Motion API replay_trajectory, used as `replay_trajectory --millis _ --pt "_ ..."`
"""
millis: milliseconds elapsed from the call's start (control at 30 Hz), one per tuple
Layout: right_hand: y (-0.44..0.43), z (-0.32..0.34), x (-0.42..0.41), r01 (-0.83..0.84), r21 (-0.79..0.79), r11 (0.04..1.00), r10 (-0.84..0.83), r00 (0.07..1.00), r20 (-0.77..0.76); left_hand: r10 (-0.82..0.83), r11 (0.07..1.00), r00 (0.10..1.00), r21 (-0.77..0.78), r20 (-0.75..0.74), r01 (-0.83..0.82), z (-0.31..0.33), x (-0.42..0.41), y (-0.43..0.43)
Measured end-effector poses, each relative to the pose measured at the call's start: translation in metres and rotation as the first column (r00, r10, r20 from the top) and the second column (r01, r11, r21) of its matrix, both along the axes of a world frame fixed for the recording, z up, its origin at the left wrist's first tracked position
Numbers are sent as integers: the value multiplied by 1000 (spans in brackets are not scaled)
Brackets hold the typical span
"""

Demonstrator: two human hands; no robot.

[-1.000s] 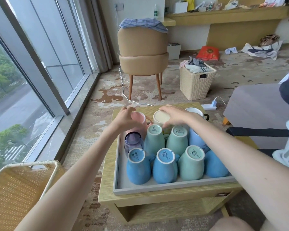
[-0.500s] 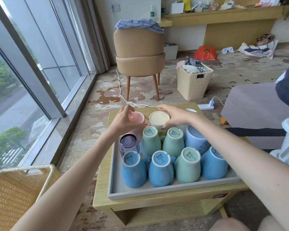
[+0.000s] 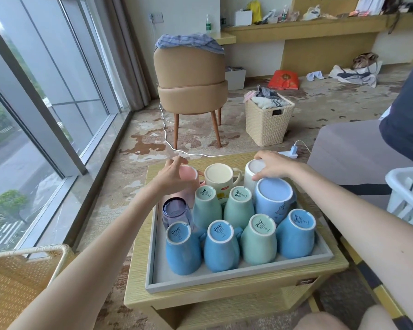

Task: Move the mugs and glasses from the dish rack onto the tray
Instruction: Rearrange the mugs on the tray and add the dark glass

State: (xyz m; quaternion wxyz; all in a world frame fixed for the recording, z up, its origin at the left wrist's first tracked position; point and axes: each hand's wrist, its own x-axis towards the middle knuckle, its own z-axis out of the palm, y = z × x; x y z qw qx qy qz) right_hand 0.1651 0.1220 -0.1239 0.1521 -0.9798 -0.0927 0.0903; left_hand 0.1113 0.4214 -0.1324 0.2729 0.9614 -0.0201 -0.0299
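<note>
Blue mugs (image 3: 221, 248) upturned on the tray (image 3: 224, 281) bear IKEA stamps.

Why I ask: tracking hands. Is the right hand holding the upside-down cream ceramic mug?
No, the right hand grips the upside-down white ceramic mug beside it; the cream ceramic mug stands untouched.

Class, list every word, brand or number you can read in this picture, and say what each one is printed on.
"IKEA": on the upturned bases of the blue mugs and green mugs.
Small print under each logo: too small to read.
Red mark on the cream mug: blurred.
</note>
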Motion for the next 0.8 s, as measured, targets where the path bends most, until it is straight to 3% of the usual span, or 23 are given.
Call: replay_trajectory --millis 233,367,600,800 --pt "-2 0 4 20 67 998 -15 997 -75 -95 994 991 53 91 91 18 14 -36" --pt "-1 -2 4 54 124 991 -42 994 -100 -148 986 989 83 26 145 14 19 -64" --pt "2 -11 2 110 82 990 -108 994 -36 -116 923 992 364 -50 126 8 28 -97" --pt "-5 -11 4 81 106 991 -78 997 -29 -87 957 996 280 22 78 -1 32 -102"
